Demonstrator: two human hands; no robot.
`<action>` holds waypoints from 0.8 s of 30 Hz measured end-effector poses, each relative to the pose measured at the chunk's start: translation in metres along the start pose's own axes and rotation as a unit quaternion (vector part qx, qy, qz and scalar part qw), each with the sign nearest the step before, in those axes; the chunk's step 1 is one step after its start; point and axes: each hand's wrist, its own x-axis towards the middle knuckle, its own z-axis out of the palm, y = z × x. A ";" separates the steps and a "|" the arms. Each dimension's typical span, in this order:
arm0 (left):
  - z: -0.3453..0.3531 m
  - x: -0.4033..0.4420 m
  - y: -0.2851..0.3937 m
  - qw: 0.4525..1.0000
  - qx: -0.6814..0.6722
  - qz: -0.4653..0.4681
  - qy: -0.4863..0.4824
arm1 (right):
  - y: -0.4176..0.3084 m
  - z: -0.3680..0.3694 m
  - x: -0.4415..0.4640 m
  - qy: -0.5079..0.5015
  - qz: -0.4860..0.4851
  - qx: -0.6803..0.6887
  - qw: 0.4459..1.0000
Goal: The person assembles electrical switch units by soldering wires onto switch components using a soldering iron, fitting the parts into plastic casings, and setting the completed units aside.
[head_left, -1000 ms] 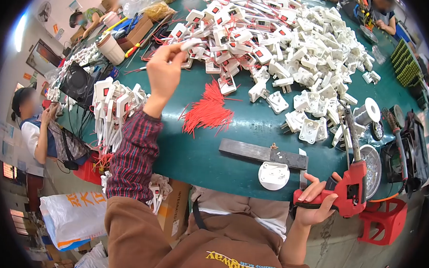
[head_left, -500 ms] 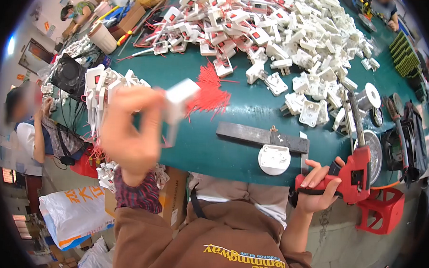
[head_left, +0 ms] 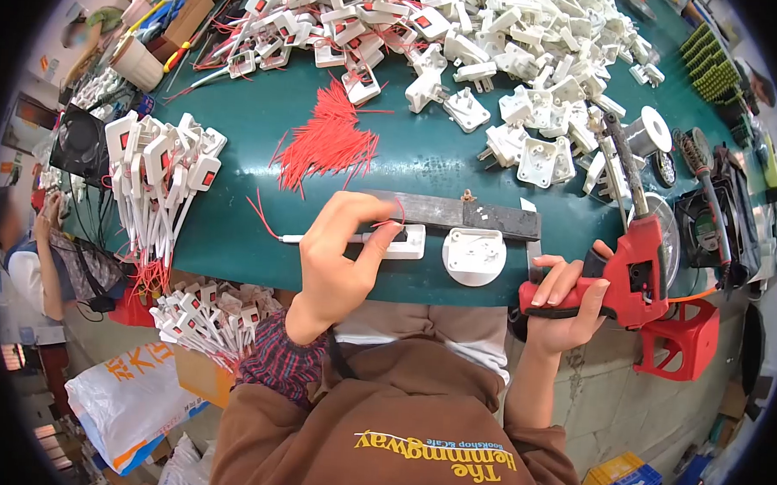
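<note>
My left hand (head_left: 347,245) is closed, with thumb and forefinger pinched at a white switch housing (head_left: 410,243) beside the dark metal bar (head_left: 433,211). The housing's open side faces up. A white cable (head_left: 291,238) ending in red wires runs out to the left, and a red wire loops by my fingertips, which partly hide the inside. My right hand (head_left: 568,298) grips the handle of a red soldering gun (head_left: 634,275), its long barrel pointing away from me. Between the hands lies a round white plug part (head_left: 475,257), against the bar.
A heap of white housings (head_left: 535,58) covers the back. Cut red wires (head_left: 328,144) lie mid-table. Bundled switch cables (head_left: 161,181) rest at left. A solder spool (head_left: 649,132) and a brush (head_left: 696,156) stand at right. Another person (head_left: 37,253) sits at far left.
My left hand has come down and right, bringing the white housing from mid-air to the table by the bar. The right hand keeps hold of the soldering gun. The view has shifted somewhat.
</note>
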 end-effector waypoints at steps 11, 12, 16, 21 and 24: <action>0.011 0.006 0.009 0.997 0.067 -0.001 -0.042 | 0.001 -0.001 -0.002 -0.014 -0.007 -0.007 1.000; 0.013 0.005 0.010 0.995 0.094 -0.006 -0.042 | 0.001 -0.002 -0.002 -0.020 -0.005 -0.007 1.000; 0.023 0.004 0.009 0.980 0.195 0.027 -0.004 | 0.001 -0.003 -0.002 -0.029 0.000 -0.012 1.000; 0.022 0.004 0.012 0.982 0.187 0.018 -0.008 | 0.000 -0.003 -0.002 -0.039 0.003 -0.009 0.999; 0.022 0.005 0.010 0.978 0.205 0.027 -0.020 | 0.002 -0.004 -0.002 -0.039 0.003 -0.006 0.999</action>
